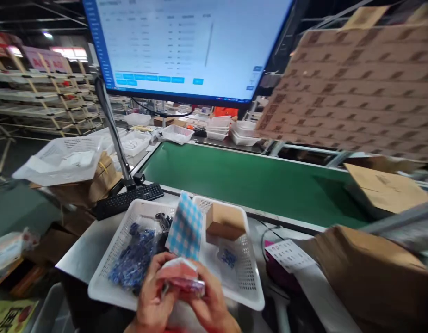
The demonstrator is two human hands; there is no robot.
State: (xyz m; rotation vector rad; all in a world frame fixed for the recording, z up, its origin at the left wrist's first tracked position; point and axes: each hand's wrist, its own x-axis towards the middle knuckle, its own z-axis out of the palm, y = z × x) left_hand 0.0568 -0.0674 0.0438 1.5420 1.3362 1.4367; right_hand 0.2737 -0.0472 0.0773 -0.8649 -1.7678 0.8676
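White basket (250,277) beneath both hands (179,296), fingers closed around pink packet (182,277); keyboard (128,200) behind

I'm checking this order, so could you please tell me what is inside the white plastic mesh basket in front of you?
In the white plastic mesh basket: a blue-checked packet, a small brown cardboard box, bagged blue items and dark pieces. Both hands cover its near middle.

Nothing reads clearly. The monitor (186,46) at upper centre shows blurred table rows. The yellow sheet (10,317) at lower left carries one large, cut-off character.
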